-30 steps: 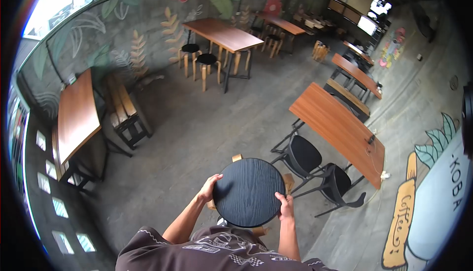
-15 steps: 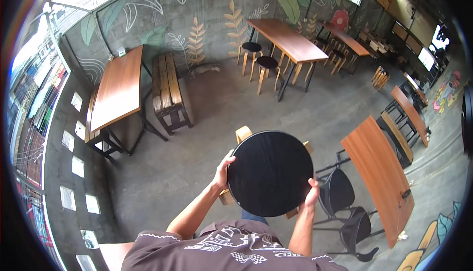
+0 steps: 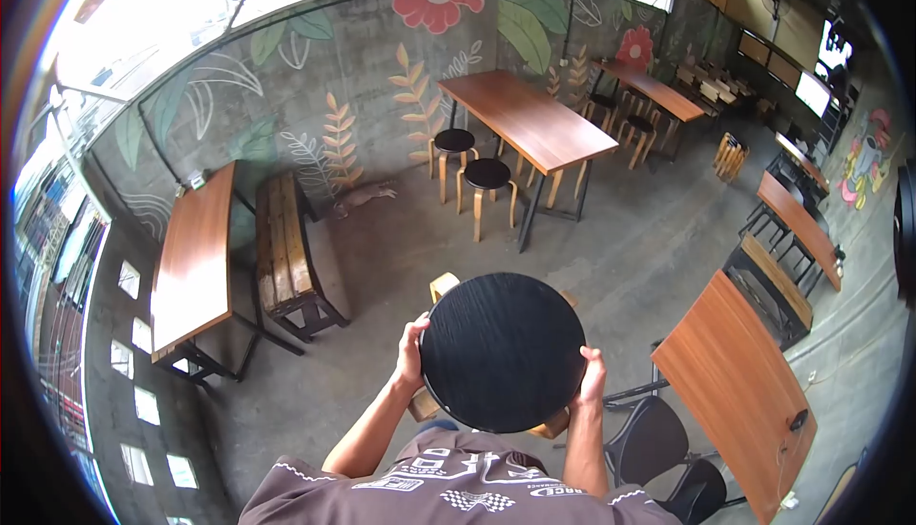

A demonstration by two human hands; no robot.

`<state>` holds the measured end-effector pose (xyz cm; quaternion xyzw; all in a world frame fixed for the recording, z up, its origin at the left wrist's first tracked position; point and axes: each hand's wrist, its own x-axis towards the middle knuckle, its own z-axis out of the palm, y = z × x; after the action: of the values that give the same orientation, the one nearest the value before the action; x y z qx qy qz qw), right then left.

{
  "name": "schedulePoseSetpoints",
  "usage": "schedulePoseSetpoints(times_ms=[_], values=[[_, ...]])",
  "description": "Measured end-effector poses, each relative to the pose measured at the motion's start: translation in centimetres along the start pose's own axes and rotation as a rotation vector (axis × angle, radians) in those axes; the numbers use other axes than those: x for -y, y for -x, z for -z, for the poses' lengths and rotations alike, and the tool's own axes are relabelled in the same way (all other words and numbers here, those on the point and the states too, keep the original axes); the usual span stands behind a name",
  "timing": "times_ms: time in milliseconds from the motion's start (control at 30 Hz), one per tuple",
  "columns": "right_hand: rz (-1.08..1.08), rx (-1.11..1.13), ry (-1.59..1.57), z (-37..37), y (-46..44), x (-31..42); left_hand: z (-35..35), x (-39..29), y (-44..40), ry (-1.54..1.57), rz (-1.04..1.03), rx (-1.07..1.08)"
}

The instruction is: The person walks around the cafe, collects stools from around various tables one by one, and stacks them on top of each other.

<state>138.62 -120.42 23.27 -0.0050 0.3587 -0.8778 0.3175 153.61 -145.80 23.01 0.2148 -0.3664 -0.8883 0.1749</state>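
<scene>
A round stool with a black wood-grain seat (image 3: 503,351) is held up in front of my body, seat toward the camera. My left hand (image 3: 411,351) grips the seat's left edge, and my right hand (image 3: 590,377) grips its right edge, the fingers partly hidden under the rim. Parts of the light wooden legs (image 3: 444,286) stick out around the seat; the rest are hidden beneath it.
A wooden table (image 3: 739,382) with black chairs (image 3: 649,439) stands close on the right. At the left are another table (image 3: 198,258) and a bench (image 3: 283,258). Ahead, a table (image 3: 530,119) has black-topped stools (image 3: 488,175) beside it.
The view first swung left, bringing the right-hand table farther to the right. Both hands keep hold of the stool. Since the last earlier frame, the stool sits slightly lower and farther left in view.
</scene>
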Motion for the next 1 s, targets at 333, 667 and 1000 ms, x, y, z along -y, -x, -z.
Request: schedulePoseSetpoints(times_ms=[333,667,1000], values=[[0.197,-0.060,0.027,3.2,-17.8,7.2,-6.3,0.4,-24.0,-0.041,0.068,0.135],[0.466,-0.250,-0.182,5.8,-35.3,18.1,-21.0,1.2,-52.5,-0.073,0.289,0.475],[0.631,-0.518,-0.232,12.9,-45.9,25.7,-33.9,9.2,-71.8,-0.299,0.401,0.592]])
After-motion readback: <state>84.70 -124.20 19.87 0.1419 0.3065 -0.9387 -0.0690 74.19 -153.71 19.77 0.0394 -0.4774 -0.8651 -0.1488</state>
